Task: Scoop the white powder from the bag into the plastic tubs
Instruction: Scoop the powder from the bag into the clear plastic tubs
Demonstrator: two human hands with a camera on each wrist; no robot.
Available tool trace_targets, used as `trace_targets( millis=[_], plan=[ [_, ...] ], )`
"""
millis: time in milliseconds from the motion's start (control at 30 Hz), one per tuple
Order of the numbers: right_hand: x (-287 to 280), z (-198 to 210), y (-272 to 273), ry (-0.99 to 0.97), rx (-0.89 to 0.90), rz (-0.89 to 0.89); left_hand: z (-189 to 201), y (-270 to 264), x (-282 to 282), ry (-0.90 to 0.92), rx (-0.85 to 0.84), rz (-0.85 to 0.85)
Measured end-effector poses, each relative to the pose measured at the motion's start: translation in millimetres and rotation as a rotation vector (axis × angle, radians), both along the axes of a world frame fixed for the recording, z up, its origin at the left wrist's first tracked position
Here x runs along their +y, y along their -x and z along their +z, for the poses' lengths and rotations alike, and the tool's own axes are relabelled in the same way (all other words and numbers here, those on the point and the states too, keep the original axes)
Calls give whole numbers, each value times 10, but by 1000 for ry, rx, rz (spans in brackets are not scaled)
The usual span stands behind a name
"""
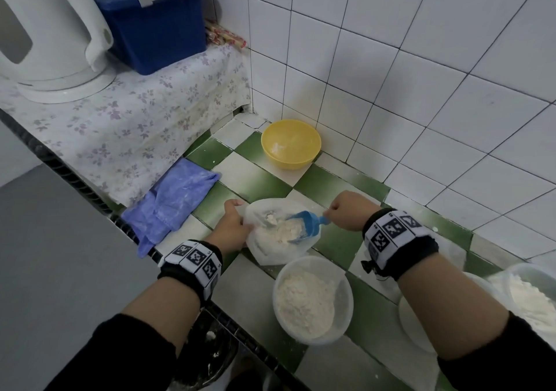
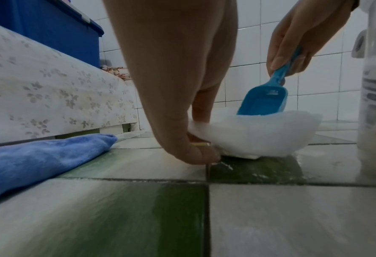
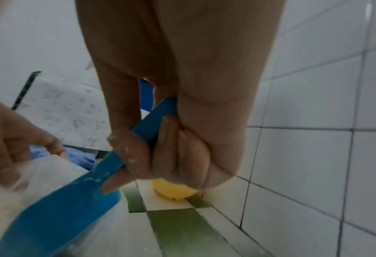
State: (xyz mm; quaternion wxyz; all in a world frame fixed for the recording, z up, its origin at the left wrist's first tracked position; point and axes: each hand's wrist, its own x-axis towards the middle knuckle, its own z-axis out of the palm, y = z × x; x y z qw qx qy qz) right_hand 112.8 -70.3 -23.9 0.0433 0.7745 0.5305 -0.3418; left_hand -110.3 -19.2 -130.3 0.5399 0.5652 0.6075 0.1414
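Green-and-white tiled table (image 1: pixel 255 177) carried the powder bag (image 1: pixel 270 252) between both grips, a filled tub (image 1: pixel 313 300) nearer than them, a yellow bowl (image 1: pixel 290 144) beyond, a blue cloth (image 1: pixel 174 201) outboard of the left grip.

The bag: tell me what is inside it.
The bag holds white powder and the blue scoop, its bowl dug in. The bag's bottom is covered by powder.

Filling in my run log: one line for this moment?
left hand holds bag | right hand grips scoop in powder | tub part-filled
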Motion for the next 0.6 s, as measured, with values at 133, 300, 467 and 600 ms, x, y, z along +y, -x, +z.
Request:
trace_targets(
  millis=[133, 300, 467, 600],
  plan=[
    [-72, -101, -16, 67, 118, -98, -32, -47, 19, 42, -90, 49],
    [-188, -245, -24, 69, 206, -219, -43, -30, -27, 133, -216, 89],
    [-244, -318, -35, 66, 247, -244, -16, 5, -92, 235, -296, 84],
    [-265, -369, -20, 61, 297, -261, -18, -79, -135, 222, -255, 50]
  ],
)
